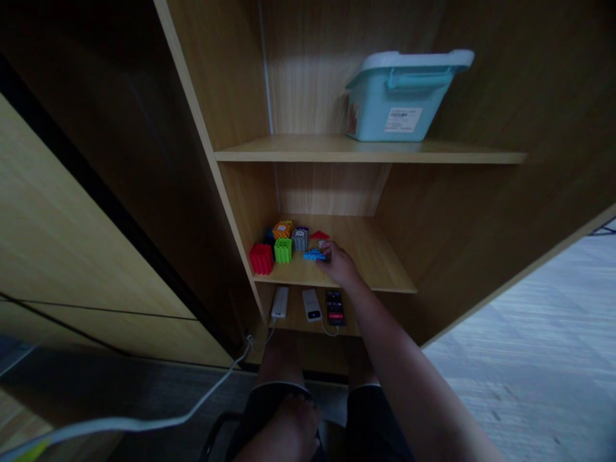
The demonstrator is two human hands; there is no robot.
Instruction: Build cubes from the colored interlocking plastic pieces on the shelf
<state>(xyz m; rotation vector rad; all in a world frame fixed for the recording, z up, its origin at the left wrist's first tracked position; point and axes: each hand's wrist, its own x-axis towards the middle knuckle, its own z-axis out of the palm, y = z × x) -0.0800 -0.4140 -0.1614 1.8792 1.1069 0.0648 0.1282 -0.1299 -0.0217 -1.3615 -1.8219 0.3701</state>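
Note:
My right hand (338,262) reaches into the middle shelf (385,269) of a wooden cabinet and is closed on a small blue block (314,255) lying on the shelf. To its left stand a red block (261,258), a green block (283,250), an orange block (282,229) and a grey block (300,239); a flat red piece (319,235) lies behind. My left hand (289,431) rests low on my lap, its fingers curled down; what it holds, if anything, is hidden.
A light blue lidded box (402,96) stands on the upper shelf (481,155). On the lowest shelf lie a white power strip (280,301), a white power bank (311,304) and a lit phone (335,308). A white cable (144,423) runs across the floor. The cabinet door (72,224) stands open at left.

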